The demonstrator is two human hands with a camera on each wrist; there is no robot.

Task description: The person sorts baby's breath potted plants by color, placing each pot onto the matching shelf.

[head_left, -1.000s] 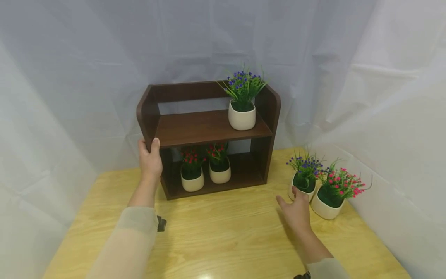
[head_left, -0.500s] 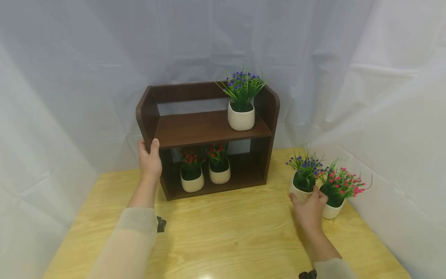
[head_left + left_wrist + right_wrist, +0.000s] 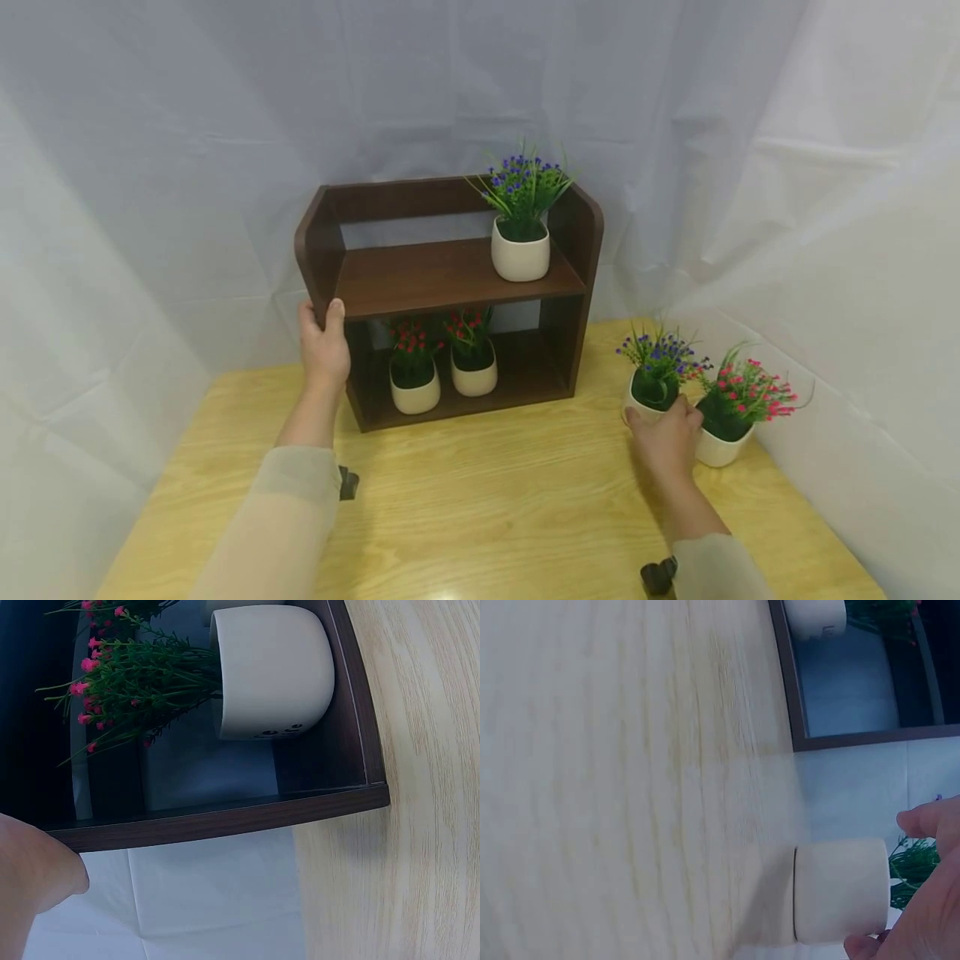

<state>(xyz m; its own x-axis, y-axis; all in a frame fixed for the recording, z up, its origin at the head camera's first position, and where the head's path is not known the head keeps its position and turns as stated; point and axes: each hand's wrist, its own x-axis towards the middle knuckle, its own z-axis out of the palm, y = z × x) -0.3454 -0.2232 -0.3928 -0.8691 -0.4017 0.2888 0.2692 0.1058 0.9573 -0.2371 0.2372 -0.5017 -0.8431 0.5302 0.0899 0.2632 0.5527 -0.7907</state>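
Left hand [image 3: 326,354]: grips shelf [image 3: 405,273] by its left side.
Blue-flowered pot [image 3: 840,892]: upright on table [image 3: 465,500], right of shelf — just ahead of right hand [image 3: 666,440], the nearer one.
Right-hand grip: fingers curled round its right side, thumb left — thumb contact unclear.
Pink-flowered pot [image 3: 722,452]: just beside, right.
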